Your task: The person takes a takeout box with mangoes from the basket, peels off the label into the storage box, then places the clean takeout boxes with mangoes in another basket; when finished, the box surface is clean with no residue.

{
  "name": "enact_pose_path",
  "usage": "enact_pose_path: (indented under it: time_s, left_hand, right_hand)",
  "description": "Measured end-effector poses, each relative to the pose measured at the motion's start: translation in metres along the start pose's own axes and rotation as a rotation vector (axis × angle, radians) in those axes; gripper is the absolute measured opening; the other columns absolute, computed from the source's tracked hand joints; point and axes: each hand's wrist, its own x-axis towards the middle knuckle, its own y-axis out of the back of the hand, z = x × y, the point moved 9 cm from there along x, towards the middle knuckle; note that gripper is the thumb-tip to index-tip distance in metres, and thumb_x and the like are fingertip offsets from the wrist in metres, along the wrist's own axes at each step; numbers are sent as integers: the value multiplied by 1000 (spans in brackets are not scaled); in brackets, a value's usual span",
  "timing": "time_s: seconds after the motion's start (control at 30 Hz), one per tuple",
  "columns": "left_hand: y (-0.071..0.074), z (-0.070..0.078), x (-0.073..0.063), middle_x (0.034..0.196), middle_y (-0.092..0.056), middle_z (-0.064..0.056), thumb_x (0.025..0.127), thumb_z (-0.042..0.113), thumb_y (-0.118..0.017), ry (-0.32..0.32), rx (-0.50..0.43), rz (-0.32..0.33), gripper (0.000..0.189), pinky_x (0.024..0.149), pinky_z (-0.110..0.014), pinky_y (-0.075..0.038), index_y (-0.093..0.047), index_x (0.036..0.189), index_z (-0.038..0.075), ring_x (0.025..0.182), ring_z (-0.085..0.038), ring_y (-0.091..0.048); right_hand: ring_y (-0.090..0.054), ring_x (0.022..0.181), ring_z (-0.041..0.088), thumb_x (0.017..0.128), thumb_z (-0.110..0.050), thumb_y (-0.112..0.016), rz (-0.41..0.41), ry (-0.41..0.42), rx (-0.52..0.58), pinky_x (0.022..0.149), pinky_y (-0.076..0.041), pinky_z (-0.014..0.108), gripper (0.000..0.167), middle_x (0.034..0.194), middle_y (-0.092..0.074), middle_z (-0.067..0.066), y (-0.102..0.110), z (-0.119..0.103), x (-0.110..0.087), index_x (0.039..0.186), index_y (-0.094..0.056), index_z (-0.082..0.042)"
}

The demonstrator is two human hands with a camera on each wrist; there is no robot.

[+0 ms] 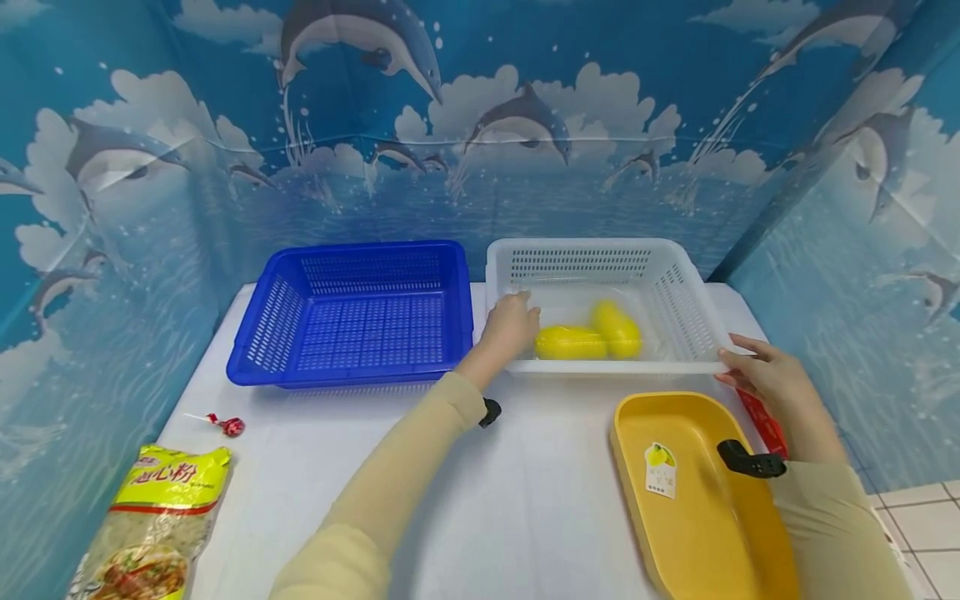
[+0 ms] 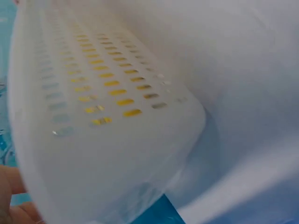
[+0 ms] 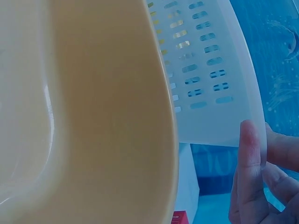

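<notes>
A white plastic basket (image 1: 592,367) with slotted walls stands at the back right of the table. My left hand (image 1: 512,323) holds its left side, fingers over the rim; the left wrist view shows fingertips (image 2: 14,186) at the basket edge. My right hand (image 1: 772,379) pinches the right front corner of the rim, with a finger (image 3: 250,149) on the outer wall in the right wrist view. Inside the basket lie two rounded yellow fruit-like things (image 1: 572,342), overlapped by clear plastic wrap.
To the left stands a blue slotted basket (image 1: 367,333) with nothing in it. A yellow tray (image 1: 690,508) with a lemon label lies under my right forearm, beside a red packet (image 1: 763,421). A wrapped lollipop (image 1: 231,427) and a noodle bag (image 1: 161,517) are at front left. Dolphin-print curtains (image 1: 480,183) surround the table.
</notes>
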Motion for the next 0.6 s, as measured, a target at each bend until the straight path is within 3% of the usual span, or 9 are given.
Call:
enact_pose_path:
  time_s: [0.1, 0.27, 0.37, 0.47, 0.6]
  left_hand:
    - [5, 6, -9, 143, -53, -17, 104, 22, -50, -59, -39, 21, 45, 108, -41, -47, -48, 144, 3, 129, -29, -55]
    - [25, -1, -37, 133, -62, -10, 104, 23, -50, -104, -151, 60, 40, 91, -36, -57, -53, 142, 11, 110, -24, -66]
    - [39, -19, -54, 126, -65, -8, 103, 24, -51, -83, -206, 101, 37, 77, -31, -59, -57, 139, 14, 99, -20, -67]
    - [56, -42, -67, 120, -67, -7, 103, 25, -52, -50, -225, 152, 35, 66, -28, -56, -60, 135, 14, 89, -18, -65]
    - [80, -74, -81, 117, -68, -6, 102, 27, -54, -5, -231, 200, 34, 60, -28, -54, -61, 134, 15, 86, -21, -67]
  right_hand:
    - [-69, 71, 4, 97, -40, -58, 2, -2, -20, 77, -58, 19, 81, 99, -53, -9, 1, 1, 0, 158, -14, -9]
    - [-69, 71, 4, 99, -40, -55, 16, 2, -47, 77, -58, 19, 79, 122, -48, 9, 4, 1, 1, 158, -13, -9]
    - [-69, 71, 3, 99, -41, -54, 29, -1, -70, 75, -58, 19, 79, 130, -45, 17, 9, 4, 0, 158, -12, -8]
    - [-69, 70, 4, 100, -42, -52, 42, 0, -126, 74, -58, 19, 79, 113, -57, 11, 16, 4, -2, 158, -12, -6]
    - [-67, 93, 29, 101, -45, -48, 99, 91, -430, 89, -57, 44, 77, 108, -61, 27, 18, -10, -13, 153, -21, 5]
